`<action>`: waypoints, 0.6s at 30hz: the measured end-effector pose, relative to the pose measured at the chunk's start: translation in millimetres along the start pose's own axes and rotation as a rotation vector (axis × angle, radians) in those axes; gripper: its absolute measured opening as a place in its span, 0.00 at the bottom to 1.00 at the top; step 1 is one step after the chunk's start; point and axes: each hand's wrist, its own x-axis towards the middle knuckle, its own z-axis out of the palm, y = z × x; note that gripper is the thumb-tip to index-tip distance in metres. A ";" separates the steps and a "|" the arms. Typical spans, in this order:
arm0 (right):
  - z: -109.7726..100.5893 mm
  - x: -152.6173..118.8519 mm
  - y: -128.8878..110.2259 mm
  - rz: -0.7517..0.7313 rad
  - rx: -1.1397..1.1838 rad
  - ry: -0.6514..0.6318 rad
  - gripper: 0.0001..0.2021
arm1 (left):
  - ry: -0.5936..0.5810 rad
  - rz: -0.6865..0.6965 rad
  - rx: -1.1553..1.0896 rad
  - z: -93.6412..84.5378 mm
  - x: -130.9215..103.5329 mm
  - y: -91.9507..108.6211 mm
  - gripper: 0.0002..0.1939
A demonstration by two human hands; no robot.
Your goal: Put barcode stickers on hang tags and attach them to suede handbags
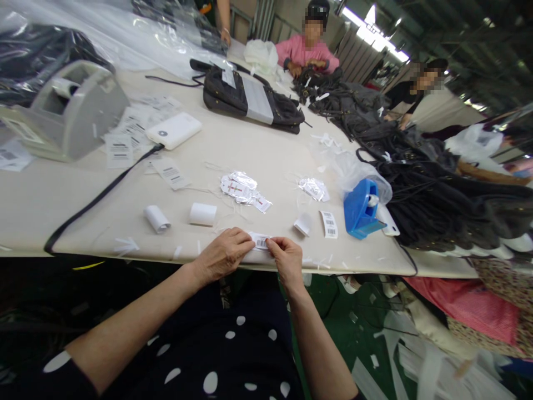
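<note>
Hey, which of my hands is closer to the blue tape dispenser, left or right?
Right. Your right hand is to the left of the blue tape dispenser and nearer your body; your left hand is farther left, beyond the right hand.

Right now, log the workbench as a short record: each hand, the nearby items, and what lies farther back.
Left hand: at the left end of a barcode label
Right hand: pinching the label's right end
Beyond the hands: two white rolls, a pile of tags
Right side: barcode strip, blue dispenser
Left side: grey dispenser, white device
Farther back: dark bag with a pale band
</note>
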 end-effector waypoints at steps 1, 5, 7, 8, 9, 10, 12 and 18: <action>0.0 -0.1 -0.1 -0.003 -0.005 0.000 0.11 | 0.002 0.003 0.003 0.1 -0.1 0.0 0.10; 0.3 -0.4 0.0 -0.012 -0.017 -0.003 0.12 | -0.006 0.011 0.021 0.4 0.0 0.3 0.12; 0.4 -0.5 -0.1 -0.011 -0.022 -0.002 0.12 | -0.012 0.010 0.029 0.3 0.3 0.6 0.12; 0.5 -0.5 -0.1 -0.011 -0.027 -0.002 0.12 | -0.015 0.009 0.033 0.2 0.4 0.7 0.12; 0.6 -0.5 -0.2 -0.013 -0.033 0.000 0.12 | -0.018 0.008 0.035 0.1 0.4 0.7 0.12; 0.7 -0.6 -0.3 -0.015 -0.040 0.003 0.12 | -0.021 0.005 0.038 0.2 0.3 0.6 0.12; 0.9 -0.7 -0.3 -0.020 -0.051 0.003 0.12 | -0.029 0.003 0.043 0.8 -0.1 0.1 0.13; -0.1 -1.6 0.1 -0.059 -0.113 -0.010 0.12 | -0.037 0.006 0.041 1.7 -0.1 0.6 0.14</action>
